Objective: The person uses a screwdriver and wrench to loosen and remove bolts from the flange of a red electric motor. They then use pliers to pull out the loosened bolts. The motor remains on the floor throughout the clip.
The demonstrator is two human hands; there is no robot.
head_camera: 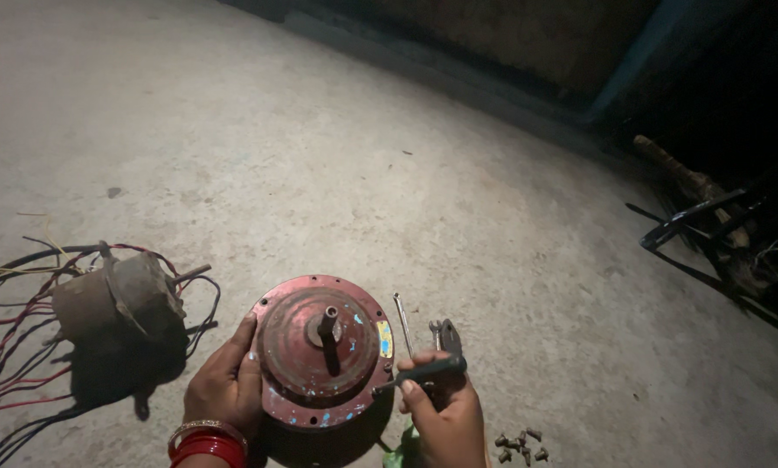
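Red motor housing (pixel 323 362) sat on the concrete floor (pixel 406 173), shaft up.
Left hand (pixel 224 386) braced its rim, grip spread; right hand (pixel 445 416) pinched the screwdriver (pixel 424 373). Tip could slip; loose screws (pixel 519 445) nearby could scatter.

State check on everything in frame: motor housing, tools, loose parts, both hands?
Red motor housing: lying flat on the floor, shaft pointing up.
Left hand: steadying the housing's rim.
Right hand: gripping a screwdriver, tip at the rim.
Small motor: on its side, wires attached.
Pliers: lying unused.
Screws: loose, piled.
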